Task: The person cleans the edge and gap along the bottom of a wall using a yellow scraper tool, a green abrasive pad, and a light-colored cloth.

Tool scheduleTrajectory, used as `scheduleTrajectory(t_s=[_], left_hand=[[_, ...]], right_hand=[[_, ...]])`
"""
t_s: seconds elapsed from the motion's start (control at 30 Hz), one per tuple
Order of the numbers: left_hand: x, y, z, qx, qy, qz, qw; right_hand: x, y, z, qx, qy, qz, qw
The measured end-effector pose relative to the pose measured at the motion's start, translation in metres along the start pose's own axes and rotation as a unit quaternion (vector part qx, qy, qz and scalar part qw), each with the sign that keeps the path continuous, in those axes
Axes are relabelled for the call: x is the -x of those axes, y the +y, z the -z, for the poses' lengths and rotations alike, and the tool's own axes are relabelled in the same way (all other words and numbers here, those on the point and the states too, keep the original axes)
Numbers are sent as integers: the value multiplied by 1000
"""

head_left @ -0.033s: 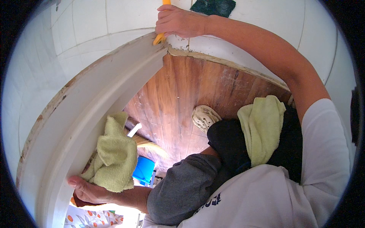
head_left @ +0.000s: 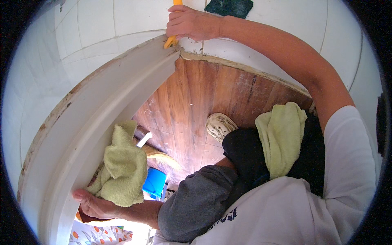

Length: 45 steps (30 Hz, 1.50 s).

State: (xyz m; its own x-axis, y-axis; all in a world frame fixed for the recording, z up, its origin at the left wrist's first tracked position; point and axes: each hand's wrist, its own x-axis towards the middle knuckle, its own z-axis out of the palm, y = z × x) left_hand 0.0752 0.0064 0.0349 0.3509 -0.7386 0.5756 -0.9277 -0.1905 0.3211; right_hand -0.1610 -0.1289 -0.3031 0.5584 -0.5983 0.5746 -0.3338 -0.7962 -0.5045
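My right hand [head_left: 192,23] is closed around a yellow-orange tool [head_left: 170,41]. The tool's lower end touches the corner where the white frame [head_left: 110,96] meets the tiled ledge. What kind of tool it is cannot be made out, as my fingers cover its middle. Low on the left, my left hand [head_left: 100,205] rests against the frame, thumb showing and other fingers mostly hidden. A pale green towel [head_left: 124,167] bunches up right beside that hand; whether the hand grips it is unclear. Beyond my right hand lies a dark green scouring pad [head_left: 229,7].
A second pale green towel [head_left: 281,139] drapes over my dark trousers. Near a beige clog [head_left: 220,126] the wood-look floor [head_left: 192,94] stretches to the frame. Straw-coloured bristles [head_left: 163,157] and a blue container [head_left: 154,181] are beyond the towel. White tiles [head_left: 286,24] run along the top.
My right hand and the yellow-orange tool have shifted very slightly left. Everything else looks the same.
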Motion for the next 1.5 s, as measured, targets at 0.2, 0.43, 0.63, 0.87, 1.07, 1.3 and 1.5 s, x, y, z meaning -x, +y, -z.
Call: scheduleTrajectory(t_s=[0.2, 0.43, 0.63, 0.87, 1.07, 1.3, 1.5], left_hand=[[5, 19, -10, 15, -31, -32, 999], [-7, 1, 6, -152, 18, -8, 988], [7, 25, -13, -80, 28, 39, 996], [-4, 3, -5, -69, 0, -89, 994], [-5, 3, 5, -157, 13, -23, 987], [-9, -1, 2, -181, 52, -78, 979], [-13, -6, -1, -195, 70, -97, 973]], right_hand=[[-3, -3, -5, -31, -8, -8, 999], [0, -3, -2, 42, -24, 5, 999], [0, 0, -5, 13, 6, 21, 1000], [2, -14, -10, 48, -17, -16, 999], [3, -4, -6, 43, -12, 13, 999], [4, 1, -12, 22, 15, 19, 999], [3, 2, -4, -49, 98, 41, 993]])
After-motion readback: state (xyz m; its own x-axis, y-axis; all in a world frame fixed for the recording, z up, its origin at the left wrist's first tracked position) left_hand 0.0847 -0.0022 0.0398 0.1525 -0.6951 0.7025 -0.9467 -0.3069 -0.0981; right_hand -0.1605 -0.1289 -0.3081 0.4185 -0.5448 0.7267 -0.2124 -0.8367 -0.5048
